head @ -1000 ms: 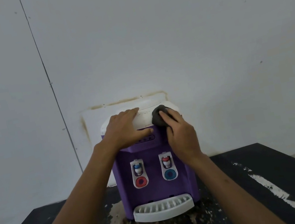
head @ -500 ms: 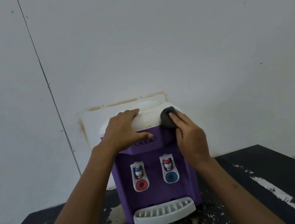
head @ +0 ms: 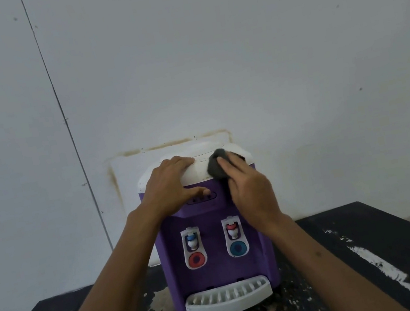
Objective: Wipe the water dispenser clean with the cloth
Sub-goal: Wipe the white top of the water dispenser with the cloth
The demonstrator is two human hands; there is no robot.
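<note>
A small purple water dispenser [head: 219, 272] with a white top stands on a dark table, two taps and a white drip tray [head: 228, 298] on its front. My left hand [head: 173, 183] rests flat on the white top, thumb down over the purple front panel. My right hand [head: 249, 194] presses a balled dark grey cloth [head: 216, 167] against the top's front right edge, fingers laid over it. Most of the cloth is hidden under my fingers.
The dispenser sits on a worn black table [head: 378, 256] with scraped white patches. A white wall [head: 236, 55] stands close behind, with a stained rectangular panel [head: 124, 168] just behind the dispenser.
My right hand has slid the cloth leftward along the white top's front edge, back from the right corner. My left hand stays in place on the top.
</note>
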